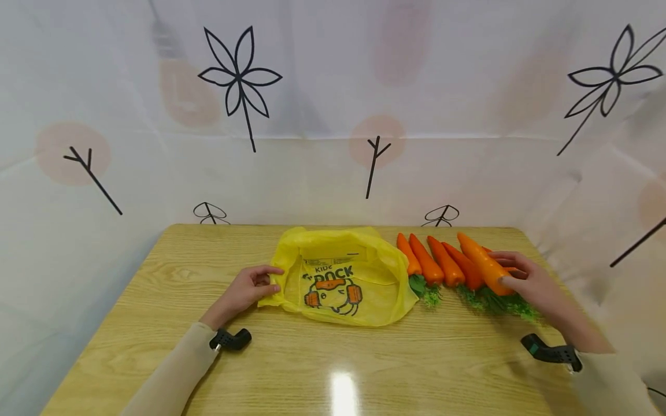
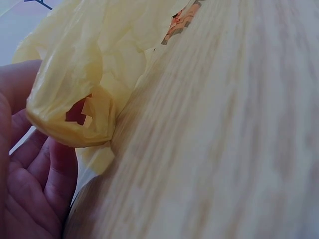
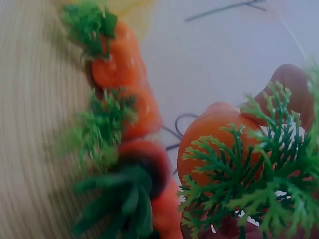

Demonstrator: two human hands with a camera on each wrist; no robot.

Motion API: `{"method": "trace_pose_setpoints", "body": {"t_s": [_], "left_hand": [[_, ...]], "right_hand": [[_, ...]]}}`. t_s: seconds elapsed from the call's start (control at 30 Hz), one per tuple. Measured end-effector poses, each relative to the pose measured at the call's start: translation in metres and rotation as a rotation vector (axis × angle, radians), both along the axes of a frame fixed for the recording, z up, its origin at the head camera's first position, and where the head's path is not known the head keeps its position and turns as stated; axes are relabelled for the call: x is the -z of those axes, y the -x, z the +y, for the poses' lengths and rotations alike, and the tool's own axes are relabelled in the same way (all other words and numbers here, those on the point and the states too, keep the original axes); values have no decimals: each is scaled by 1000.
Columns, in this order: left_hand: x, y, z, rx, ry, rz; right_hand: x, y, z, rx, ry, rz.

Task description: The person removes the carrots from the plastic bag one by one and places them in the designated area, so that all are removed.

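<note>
A yellow plastic bag (image 1: 380,289) with a cartoon duck print lies with its mouth open on the table. At its left edge my left hand (image 1: 248,290) pinches the rim between thumb and fingers; the left wrist view shows the bag's gathered edge (image 2: 75,114) at the fingers. My right hand (image 1: 531,283) grips an orange carrot (image 1: 484,263), lifted over the right end of a row of carrots. The held carrot's leafy green top (image 3: 249,174) fills the near part of the right wrist view. Several other carrots (image 1: 429,263) lie side by side right of the bag.
The wooden table (image 1: 291,370) has its back edge against a white patterned cloth (image 1: 312,173). Green carrot tops (image 1: 489,300) face the near side of the table. A black wrist camera (image 1: 234,340) sits on the left wrist, another (image 1: 548,349) on the right.
</note>
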State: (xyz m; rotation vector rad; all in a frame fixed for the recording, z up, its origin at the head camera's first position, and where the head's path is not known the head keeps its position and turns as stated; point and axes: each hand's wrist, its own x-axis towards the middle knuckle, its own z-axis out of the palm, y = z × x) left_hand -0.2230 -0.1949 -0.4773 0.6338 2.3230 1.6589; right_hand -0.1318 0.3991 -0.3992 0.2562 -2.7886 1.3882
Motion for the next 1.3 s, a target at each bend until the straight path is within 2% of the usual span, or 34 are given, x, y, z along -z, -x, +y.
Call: {"method": "trace_pose_setpoints", "body": {"t_s": [0.2, 0.43, 0.73, 0.83, 1.1, 1.3], "left_hand": [[-3, -1, 0, -3, 15, -6], [-4, -1, -3, -32, 8, -33], [-14, -4, -5, -33, 37, -33], [-14, -5, -5, -34, 46, -29], [-14, -6, -4, -39, 29, -23], [-17, -9, -6, -32, 56, -8]], "right_hand": [[6, -4, 27, 86, -42, 11], [7, -4, 52, 197, -7, 7], [4, 0, 70, 316, -119, 1], [5, 3, 74, 339, -158, 1], [20, 1, 84, 319, -197, -14], [29, 3, 89, 322, -216, -15]]}}
